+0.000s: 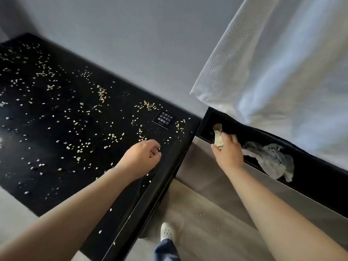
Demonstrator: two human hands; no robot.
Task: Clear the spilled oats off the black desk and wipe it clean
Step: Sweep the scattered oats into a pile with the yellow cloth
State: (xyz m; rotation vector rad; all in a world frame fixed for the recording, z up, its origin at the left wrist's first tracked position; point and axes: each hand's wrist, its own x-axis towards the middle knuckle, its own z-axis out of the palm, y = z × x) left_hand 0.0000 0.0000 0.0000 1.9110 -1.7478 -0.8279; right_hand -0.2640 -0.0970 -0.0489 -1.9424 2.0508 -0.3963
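oats all over the black desk, one hand on a rag

the spilled oats (pixel 79 129) lie mostly beyond and to the left of the left hand (pixel 143 155), with a few flakes right at its fingertips and a thin trail running back along the forearm toward the near desk edge. the left hand's fingers (pixel 155 147) are curled inward over the desk; whether they pinch any flakes cannot be told. the right hand (pixel 228 150) is off the desk, over a dark ledge to the right, its fingers closed around a crumpled beige cloth (pixel 218 136) that sticks up past the fingertips. just beyond and to the right of those fingers lies a grey cloth (pixel 271 159), loose on the same ledge.

the oats are small pale flakes, scattered singly and in little clusters, thicker toward the far side from the fingers.

the black desk (pixel 47 113) is glossy and runs against a plain grey wall (pixel 131 34). a small dark sign with white characters (pixel 163 119) lies flat just ahead of the left fingers. white textured bedding (pixel 273 63) hangs over the ledge beyond the right hand. below, between the arms, are a pale floor (pixel 197 219) carrying a few stray flakes, a white shoe (pixel 167 231) and a denim cuff (pixel 166 249).
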